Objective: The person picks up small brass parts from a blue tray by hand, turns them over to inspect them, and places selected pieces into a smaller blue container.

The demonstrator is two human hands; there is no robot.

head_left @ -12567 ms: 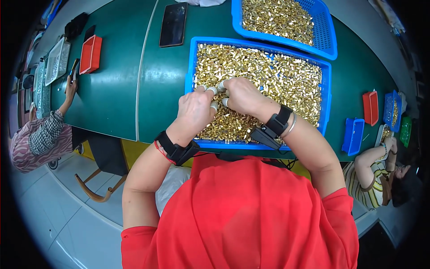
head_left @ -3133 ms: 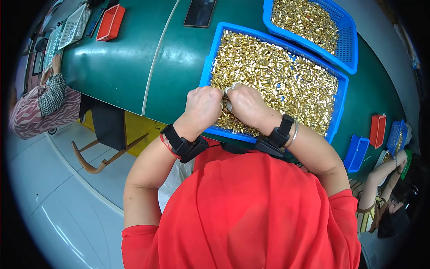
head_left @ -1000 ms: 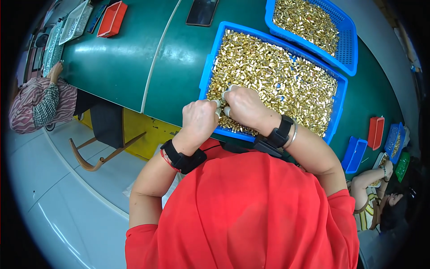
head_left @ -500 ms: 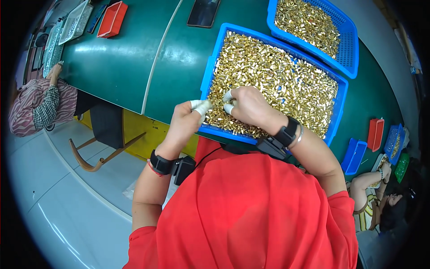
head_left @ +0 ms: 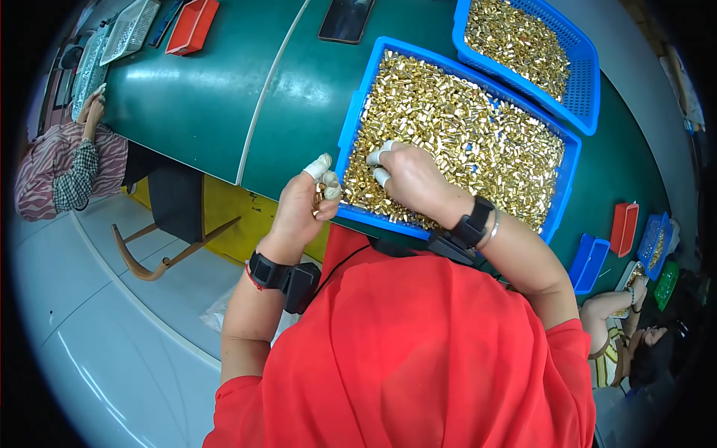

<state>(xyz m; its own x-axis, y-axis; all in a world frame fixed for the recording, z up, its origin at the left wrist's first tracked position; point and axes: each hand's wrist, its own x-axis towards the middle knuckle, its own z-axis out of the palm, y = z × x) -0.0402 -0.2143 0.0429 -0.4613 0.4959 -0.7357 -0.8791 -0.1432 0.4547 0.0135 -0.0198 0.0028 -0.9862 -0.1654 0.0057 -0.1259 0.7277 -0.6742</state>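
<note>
A blue plastic basket point(head_left: 349, 128) full of small gold-coloured metal pieces point(head_left: 448, 112) stands on the green table in front of me. My right hand point(head_left: 417, 179) reaches into its near left part, white covers on thumb and forefinger. Those fingers are bent down among the pieces; what lies between the tips is too small to make out. Beside the basket's left rim is my left hand point(head_left: 299, 207), palm turned up and fingers curled in. A few gold metal pieces point(head_left: 319, 196) show within its fingers, and its thumb and forefinger also wear white covers.
A second blue basket point(head_left: 590, 82) of gold pieces sits behind the first. A phone point(head_left: 346, 19) lies to the far left of it. Red point(head_left: 624, 228) and blue trays point(head_left: 588, 263) are at right. People work at both ends; an empty chair point(head_left: 175, 209) stands left.
My left hand has turned palm up and drawn slightly left, off the basket's edge, showing gold pieces in it. My right hand has stayed in nearly the same spot.
</note>
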